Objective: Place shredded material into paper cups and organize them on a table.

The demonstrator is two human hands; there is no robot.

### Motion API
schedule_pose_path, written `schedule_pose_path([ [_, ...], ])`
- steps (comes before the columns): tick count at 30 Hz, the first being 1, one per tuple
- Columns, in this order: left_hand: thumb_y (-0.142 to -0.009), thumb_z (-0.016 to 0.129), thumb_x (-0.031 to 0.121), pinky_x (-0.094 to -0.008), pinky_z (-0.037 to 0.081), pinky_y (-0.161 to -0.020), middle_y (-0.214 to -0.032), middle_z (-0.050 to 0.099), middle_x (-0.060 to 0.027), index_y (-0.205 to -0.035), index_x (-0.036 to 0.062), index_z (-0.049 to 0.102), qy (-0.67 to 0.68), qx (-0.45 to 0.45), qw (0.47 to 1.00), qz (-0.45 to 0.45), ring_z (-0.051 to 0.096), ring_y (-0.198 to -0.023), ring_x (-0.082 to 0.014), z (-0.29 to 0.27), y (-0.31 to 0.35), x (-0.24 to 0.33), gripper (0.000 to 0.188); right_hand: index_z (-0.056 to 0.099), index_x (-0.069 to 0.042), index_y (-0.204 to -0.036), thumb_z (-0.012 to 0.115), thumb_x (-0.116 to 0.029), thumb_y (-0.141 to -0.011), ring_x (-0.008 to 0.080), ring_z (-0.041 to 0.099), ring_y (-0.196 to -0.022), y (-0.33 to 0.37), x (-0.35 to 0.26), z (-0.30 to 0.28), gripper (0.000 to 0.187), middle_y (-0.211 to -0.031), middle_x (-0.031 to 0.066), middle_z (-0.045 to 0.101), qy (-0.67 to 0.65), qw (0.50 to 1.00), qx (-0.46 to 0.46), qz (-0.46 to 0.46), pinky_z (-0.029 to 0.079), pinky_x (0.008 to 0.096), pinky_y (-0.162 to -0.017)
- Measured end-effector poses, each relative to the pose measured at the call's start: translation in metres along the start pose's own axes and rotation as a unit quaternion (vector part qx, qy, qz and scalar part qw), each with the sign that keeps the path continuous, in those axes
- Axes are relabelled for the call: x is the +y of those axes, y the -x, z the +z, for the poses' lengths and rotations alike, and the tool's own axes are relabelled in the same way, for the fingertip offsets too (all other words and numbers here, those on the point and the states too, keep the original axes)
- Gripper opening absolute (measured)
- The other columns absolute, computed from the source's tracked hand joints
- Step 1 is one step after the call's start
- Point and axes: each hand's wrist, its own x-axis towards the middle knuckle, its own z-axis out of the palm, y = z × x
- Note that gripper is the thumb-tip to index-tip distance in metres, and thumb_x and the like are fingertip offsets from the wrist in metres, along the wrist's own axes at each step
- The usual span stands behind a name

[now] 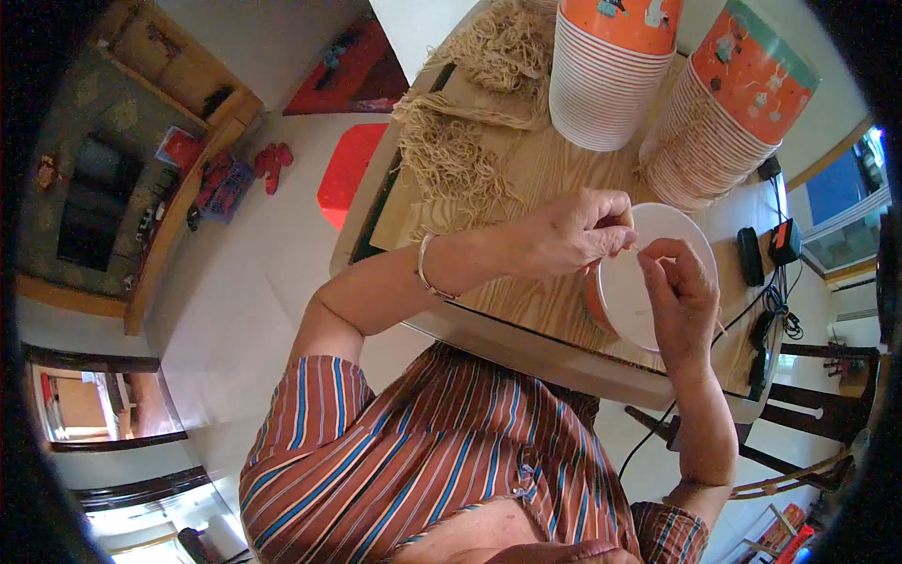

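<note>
My left hand (578, 235), with a bracelet on its wrist, and my right hand (684, 296) meet above a paper bucket (622, 291) with a white inside and an orange outer wall. Fingertips of both hands are pinched close together on a thin pale string (637, 248); most of it is hidden by the fingers. A pale thin end pokes out past the right hand. Beyond my left forearm, loose beige strings (456, 155) lie in tangled heaps on the wooden tabletop (517, 305).
Two tall stacks of nested paper buckets, a straight one (601, 94) and a leaning one (714, 132), stand at the far side. Strings hang over the leaning stack. A black adapter (785, 242) and cables lie at the right edge. A red stool (349, 174) stands left of the table.
</note>
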Motion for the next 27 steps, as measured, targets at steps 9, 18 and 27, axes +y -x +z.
schedule_pose_path([
  [9, -0.091, 0.059, 0.013, -0.0247, 0.045, -0.059, -0.073, 0.057, 0.0, -0.088, 0.0023, 0.058, -0.045, 0.013, 0.999, 0.001, 0.052, -0.066, -0.0074, -0.004, -0.002, 0.006, 0.011, 0.062, -0.003, -0.091, 0.058, -0.011, -0.091, 0.0049, 0.051, -0.058, -0.01, -0.015, -0.008, 0.009, -0.072, 0.0003, 0.06, 0.011, 0.989, -0.081, 0.121, 0.041, 0.0216, -0.05],
  [18, -0.089, 0.061, 0.014, -0.0287, 0.047, -0.062, -0.072, 0.058, -0.0061, -0.089, 0.0021, 0.059, -0.218, 0.059, 0.972, 0.06, 0.054, -0.067, -0.011, -0.004, -0.004, 0.007, 0.013, 0.061, -0.003, -0.091, 0.059, -0.01, -0.09, 0.0064, 0.047, -0.055, -0.019, 0.008, -0.004, 0.008, -0.063, 0.0007, 0.052, -0.006, 0.996, -0.072, 0.053, 0.039, 0.0236, -0.049],
  [27, -0.09, 0.062, 0.015, -0.0286, 0.046, -0.062, -0.073, 0.058, -0.0057, -0.09, 0.0027, 0.058, -0.219, 0.044, 0.974, 0.042, 0.054, -0.068, -0.0107, -0.001, -0.01, 0.004, 0.013, 0.059, -0.002, -0.087, 0.063, -0.004, -0.086, 0.0057, 0.048, -0.061, -0.017, 0.009, -0.005, 0.005, -0.065, 0.0023, 0.054, 0.046, 0.998, -0.033, -0.024, 0.043, 0.0238, -0.055],
])
